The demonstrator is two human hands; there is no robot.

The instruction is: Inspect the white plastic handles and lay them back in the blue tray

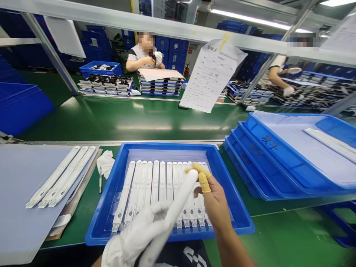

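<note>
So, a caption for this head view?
Gloved left hand holds a white strip over a blue tray of strips; right hand wears yellow finger cots.

Left of tray: white strips on a grey sheet, beside a crumpled cloth and a pen.
Right: stacked blue trays, dark handwritten characters on their rims, more strips on top.
Overhead: handwritten form taped with yellow tape to a metal rail.
Across the bench: co-worker in white gloves behind tray stacks, a blue bin alongside.
Far right: second co-worker, gloved hand down on a tray pile.
Beyond: blue crates in tall stacks.
Underneath: green bench.
</note>
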